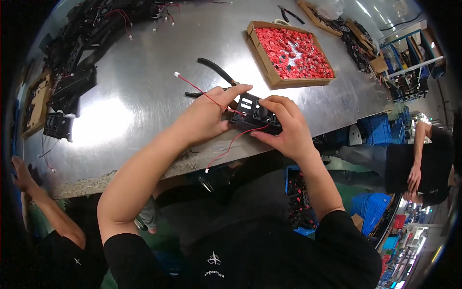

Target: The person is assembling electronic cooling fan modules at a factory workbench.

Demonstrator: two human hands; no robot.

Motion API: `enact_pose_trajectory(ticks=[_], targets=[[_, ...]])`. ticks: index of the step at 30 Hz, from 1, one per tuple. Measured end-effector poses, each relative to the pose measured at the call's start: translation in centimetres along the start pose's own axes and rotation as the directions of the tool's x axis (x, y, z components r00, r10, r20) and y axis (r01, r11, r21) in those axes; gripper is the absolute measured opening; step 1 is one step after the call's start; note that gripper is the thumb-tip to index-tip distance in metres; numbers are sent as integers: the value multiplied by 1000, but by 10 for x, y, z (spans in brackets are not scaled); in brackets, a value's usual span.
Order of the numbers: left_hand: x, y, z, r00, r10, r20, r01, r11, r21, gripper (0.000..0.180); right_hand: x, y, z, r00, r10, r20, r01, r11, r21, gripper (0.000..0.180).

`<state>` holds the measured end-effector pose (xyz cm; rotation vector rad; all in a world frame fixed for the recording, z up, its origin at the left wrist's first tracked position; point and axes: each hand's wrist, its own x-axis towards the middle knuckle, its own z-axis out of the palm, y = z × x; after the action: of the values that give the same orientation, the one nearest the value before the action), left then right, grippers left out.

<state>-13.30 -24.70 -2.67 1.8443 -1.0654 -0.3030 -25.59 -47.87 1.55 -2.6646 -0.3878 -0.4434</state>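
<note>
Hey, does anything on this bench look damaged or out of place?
The near edge of the metal bench looks worn: it appears rough and crumbly, unlike the smooth surface beyond. I see no clear damage on the black unit being held, and the red parts sit inside their cardboard box.

A bright, scuffed metal-topped workbench (159, 62) carries everything, its near edge rough and chipped. On it sits a shallow cardboard tray (276, 82) packed with small red parts, the landmark here. Left of the tray lie pliers (216, 68) with black handles spread apart, their head partly hidden. Beyond the tray rests a smaller pair of dark-handled pliers (290, 14). Far left of the tray, black plastic housings (79, 79) are heaped, thin red wires (126, 19) trailing among them. To its right are jumbled black parts (353, 53).
</note>
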Motion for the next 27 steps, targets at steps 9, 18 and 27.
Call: enact_pose_trajectory(ticks=[9,18,27], targets=[[-2,1,2,1000,5,8,-6,998,59,87,1,-6,-7,994,58,95,-61,998,27,69],[-1,-11,0,986,165,-4,-163,976,145,81,0,2,-2,994,37,98,-38,999,8,70],[-3,10,-17,983,-154,101,173,960,-219,70,-2,0,0,993,37,113,-39,999,14,70]])
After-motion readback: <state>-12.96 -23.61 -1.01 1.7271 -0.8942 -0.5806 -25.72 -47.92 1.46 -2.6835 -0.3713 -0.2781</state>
